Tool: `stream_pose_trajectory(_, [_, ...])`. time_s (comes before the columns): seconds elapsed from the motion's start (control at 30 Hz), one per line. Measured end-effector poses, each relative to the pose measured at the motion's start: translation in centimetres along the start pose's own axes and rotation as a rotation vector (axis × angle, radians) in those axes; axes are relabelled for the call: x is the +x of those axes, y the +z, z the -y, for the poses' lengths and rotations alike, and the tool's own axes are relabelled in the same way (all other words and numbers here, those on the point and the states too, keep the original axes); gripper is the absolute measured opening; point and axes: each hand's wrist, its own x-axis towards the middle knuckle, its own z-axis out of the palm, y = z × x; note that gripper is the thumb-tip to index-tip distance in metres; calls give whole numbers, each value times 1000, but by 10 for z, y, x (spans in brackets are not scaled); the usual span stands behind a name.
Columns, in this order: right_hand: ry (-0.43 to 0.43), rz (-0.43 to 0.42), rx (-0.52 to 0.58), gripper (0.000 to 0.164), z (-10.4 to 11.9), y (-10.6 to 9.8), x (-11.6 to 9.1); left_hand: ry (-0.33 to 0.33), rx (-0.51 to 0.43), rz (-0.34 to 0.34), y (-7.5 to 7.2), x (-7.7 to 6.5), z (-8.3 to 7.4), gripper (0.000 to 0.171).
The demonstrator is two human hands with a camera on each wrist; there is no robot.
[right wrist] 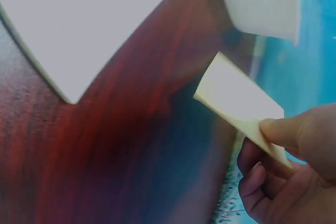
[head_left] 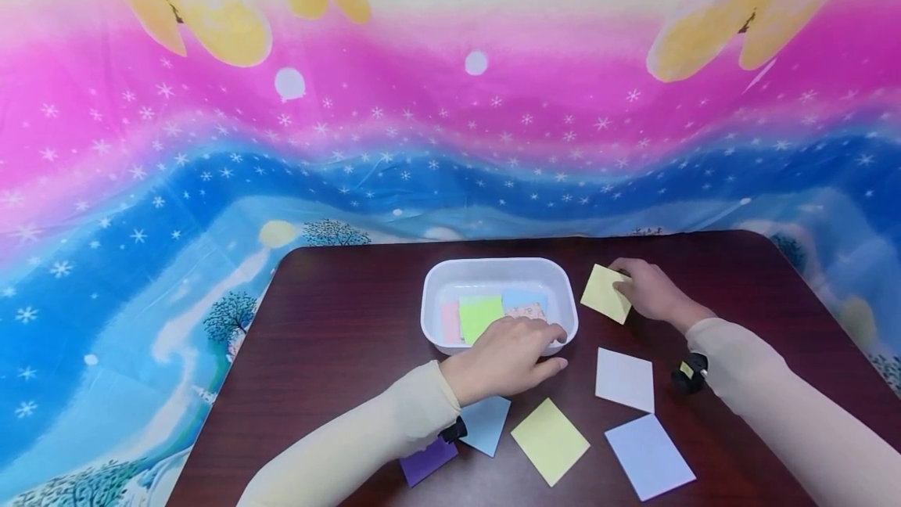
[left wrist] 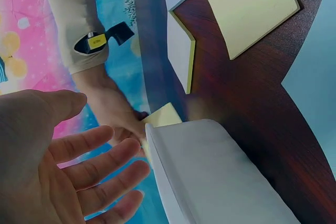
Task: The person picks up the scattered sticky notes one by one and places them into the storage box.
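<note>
Cream sleeves (head_left: 352,444) cross the near part of the dark table (head_left: 331,311), the left one hiding part of a purple pad (head_left: 428,463). At the near right lies a lavender pad (head_left: 651,456); left of it lie a loose yellow pad (head_left: 550,442) and a blue pad (head_left: 489,426). Slightly farther, on the right, is a white pad (head_left: 625,379).

Beyond these, the left hand (head_left: 508,358) is poised at the near rim of a white tub (head_left: 427,311), fingers spread and loosely bent, holding nothing. Inside the tub are pink (head_left: 450,323), green (head_left: 480,314) and light-blue (head_left: 524,300) pads and a patterned one (head_left: 529,310); the hand hides part of the contents.

Just right of the tub and apart from it, the right hand (head_left: 653,289) pinches a held yellow pad (head_left: 603,293) by its right side, thumb on top and fingers beneath. The pad is tilted, seemingly off the table. It should be light, fairly stiff as a stack yet easily creased at the corners, and hardly slippery; a thumb-and-finger pinch near an edge suits it. The tub's right wall stands between it and the pads inside.

Farthest away hangs a pink-and-blue snowflake backdrop (head_left: 422,124).
</note>
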Motion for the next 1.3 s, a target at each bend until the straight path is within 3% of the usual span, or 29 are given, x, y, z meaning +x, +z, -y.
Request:
stream_pose_trajectory(0.67, [-116,-210,11,26,49,-30,-14,-2,-13,-20,-4,-5,2,34])
stream_pose_trajectory(1.3, [-148,-191,64,26,90,-27,-27,-49,-19,-34,-11,-17,14,33])
